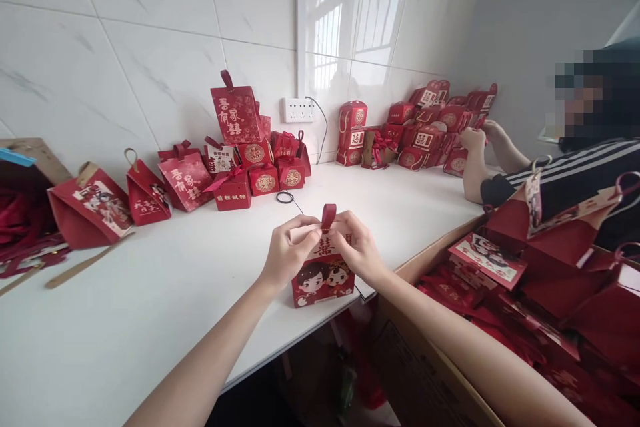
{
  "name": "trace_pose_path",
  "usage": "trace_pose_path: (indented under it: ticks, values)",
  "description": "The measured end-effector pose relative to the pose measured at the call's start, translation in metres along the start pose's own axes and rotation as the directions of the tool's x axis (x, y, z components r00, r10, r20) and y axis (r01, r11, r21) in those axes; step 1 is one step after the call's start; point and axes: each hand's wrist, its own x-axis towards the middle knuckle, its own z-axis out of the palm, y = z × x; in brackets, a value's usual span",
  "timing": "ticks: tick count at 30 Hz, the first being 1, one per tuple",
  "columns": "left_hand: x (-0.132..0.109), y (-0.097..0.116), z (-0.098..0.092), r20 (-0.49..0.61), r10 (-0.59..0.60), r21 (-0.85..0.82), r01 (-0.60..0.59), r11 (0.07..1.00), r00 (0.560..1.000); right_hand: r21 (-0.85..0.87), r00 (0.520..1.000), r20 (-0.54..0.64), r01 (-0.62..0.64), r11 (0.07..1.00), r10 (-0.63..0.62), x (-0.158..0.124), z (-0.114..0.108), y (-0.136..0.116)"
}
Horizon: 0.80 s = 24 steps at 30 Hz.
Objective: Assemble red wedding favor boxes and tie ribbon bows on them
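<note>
A red paper gift box with two cartoon figures on its front stands upright near the table's front edge. My left hand is closed on its upper left side, the thumb pressing close to the top. From the right, my right hand grips the top edge, its thumb meeting the box near the middle. Between my two hands a dark red ribbon loop sticks up from the top. My fingers behind the box are mostly hidden.
Several red gift boxes stand along the wall on the white table. A wooden stick lies at left. At right, a cardboard carton holds many red boxes. Beyond it a person handles something red by stacked boxes.
</note>
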Motion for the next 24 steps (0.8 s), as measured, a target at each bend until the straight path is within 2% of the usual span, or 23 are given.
trace_pose_path:
  ticks: [7, 14, 17, 20, 24]
  values:
    - [0.002, -0.002, -0.001, 0.007, -0.013, -0.004, 0.014, 1.000, 1.000, 0.108, 0.992, 0.037, -0.127, 0.986, 0.123, -0.002, 0.000, -0.002]
    - [-0.002, -0.001, 0.001, 0.023, 0.005, -0.013, -0.004, 1.000, 1.000, 0.133, 0.991, 0.016, -0.134, 0.982, 0.133, -0.003, 0.001, -0.002]
    - [-0.005, -0.009, 0.000, 0.057, -0.018, -0.020, 0.019, 1.000, 0.998, 0.237, 0.982, 0.027, -0.186, 0.954, 0.184, -0.004, 0.000, 0.003]
    - [-0.007, -0.022, -0.002, 0.070, 0.063, 0.072, -0.068, 0.995, 0.995, 0.501, 0.947, -0.041, -0.255, 0.827, 0.317, 0.000, -0.005, 0.010]
    - [-0.007, -0.031, -0.005, 0.095, 0.113, 0.135, -0.125, 0.983, 0.989, 0.793, 0.849, -0.190, -0.164, 0.587, 0.494, 0.010, -0.022, 0.014]
